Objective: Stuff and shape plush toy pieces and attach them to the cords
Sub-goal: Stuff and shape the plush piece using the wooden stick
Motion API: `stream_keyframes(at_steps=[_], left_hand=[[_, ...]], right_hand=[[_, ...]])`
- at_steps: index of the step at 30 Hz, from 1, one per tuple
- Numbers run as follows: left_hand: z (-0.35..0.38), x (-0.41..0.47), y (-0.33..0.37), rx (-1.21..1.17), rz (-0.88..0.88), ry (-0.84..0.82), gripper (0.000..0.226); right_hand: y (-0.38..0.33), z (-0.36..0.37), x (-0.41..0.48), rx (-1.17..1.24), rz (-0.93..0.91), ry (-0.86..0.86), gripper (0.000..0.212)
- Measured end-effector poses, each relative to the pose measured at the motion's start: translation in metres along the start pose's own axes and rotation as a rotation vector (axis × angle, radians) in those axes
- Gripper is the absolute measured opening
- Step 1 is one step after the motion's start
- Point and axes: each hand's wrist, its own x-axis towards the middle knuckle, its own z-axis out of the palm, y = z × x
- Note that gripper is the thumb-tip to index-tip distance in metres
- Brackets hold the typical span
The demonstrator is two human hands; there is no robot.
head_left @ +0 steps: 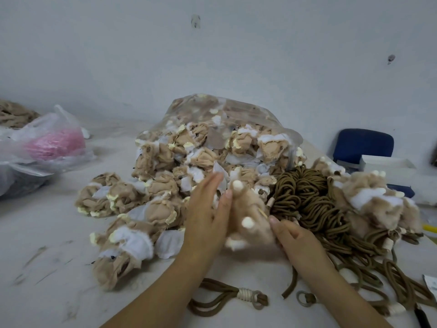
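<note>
Head view showed both hands meeting round a tan plush (248,209) above the middle of the tabletop (59,245). The left hand (208,209) lay flat against the plush's left side with its fingers straight and close together. The right hand (293,235) gripped the near right edge, thumb on top and fingers curled underneath. The plush was blurred, so only its pale fur and a few cream-tipped nubs could be made out. Just right of it, touching the right hand, sat a heap of brown cords (307,197), some ends bound in white. Further right, against the cords, lay a mound of fluffy toys (378,200) with white patches. Behind the hands a clear bag (224,119) spilled crumpled tan and white pieces (142,209) leftward and toward the near edge. Between the forearms, at the near side, a looped cord (246,293) with a white binding and a ring lay flat, and a second ring (305,298) lay just right of it beside a loose cord end. At far left stood a thin sack (54,143) with something pink inside, well apart from the work. At far right a blue chair (364,143) stood behind a white box (387,166), both before a pale wall (212,55).
</note>
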Motion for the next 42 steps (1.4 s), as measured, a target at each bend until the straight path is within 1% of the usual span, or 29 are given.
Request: stream_keyframes(at_steps=[1,2,3,5,6,8,11,15,17,20,23,25,27,30,35,38,42], left_hand=[[0.001,-0.001,0.000,-0.021,0.013,-0.046,0.035],[0.001,-0.002,0.001,-0.067,-0.029,-0.103,0.027],[0.001,-0.002,0.003,-0.143,-0.116,-0.171,0.025],[0.000,-0.003,0.001,-0.298,-0.306,-0.301,0.028],[-0.001,-0.004,-0.001,-0.340,-0.357,-0.345,0.028],[-0.002,-0.004,-0.001,-0.381,-0.405,-0.397,0.024],[-0.002,-0.001,0.001,-0.389,-0.470,-0.427,0.019],[-0.006,0.004,-0.004,-0.348,-0.507,-0.467,0.019],[-0.009,0.005,-0.005,-0.333,-0.528,-0.465,0.022],[-0.010,0.006,-0.006,-0.359,-0.529,-0.369,0.029],[-0.012,0.008,-0.006,-0.409,-0.509,-0.266,0.029],[-0.014,0.010,-0.006,-0.441,-0.510,-0.243,0.027],[-0.013,0.011,-0.007,-0.443,-0.505,-0.251,0.025],[-0.013,0.011,-0.006,-0.417,-0.485,-0.266,0.023],[-0.014,0.010,-0.005,-0.451,-0.483,-0.286,0.019],[-0.013,0.010,-0.004,-0.483,-0.509,-0.311,0.020],[-0.016,0.011,-0.001,-0.598,-0.597,-0.330,0.022]], right_hand=[[0.000,0.000,0.001,-0.008,-0.004,-0.003,0.069],[0.000,0.000,0.001,-0.012,-0.006,-0.005,0.072],[0.000,0.000,0.001,-0.013,-0.008,-0.007,0.073],[0.001,0.000,0.000,-0.016,-0.003,-0.013,0.073],[0.001,0.000,0.001,-0.021,0.007,-0.017,0.073],[0.000,-0.002,0.001,-0.024,0.032,-0.015,0.077],[-0.001,-0.005,0.002,-0.013,0.045,-0.009,0.082],[-0.001,-0.004,0.000,-0.019,0.030,-0.013,0.075],[0.000,-0.004,-0.001,-0.018,0.011,-0.006,0.070],[0.001,-0.008,0.000,-0.062,-0.009,0.016,0.069],[0.003,-0.016,0.003,-0.200,-0.051,0.027,0.062],[0.004,-0.021,0.005,-0.290,-0.077,0.024,0.054],[0.003,-0.024,0.005,-0.340,-0.094,0.024,0.049],[0.000,-0.027,0.005,-0.380,-0.130,0.027,0.048],[-0.001,-0.030,0.005,-0.387,-0.155,0.015,0.058],[0.000,-0.031,0.005,-0.399,-0.169,0.008,0.062],[0.003,-0.032,0.005,-0.347,-0.181,-0.023,0.063]])
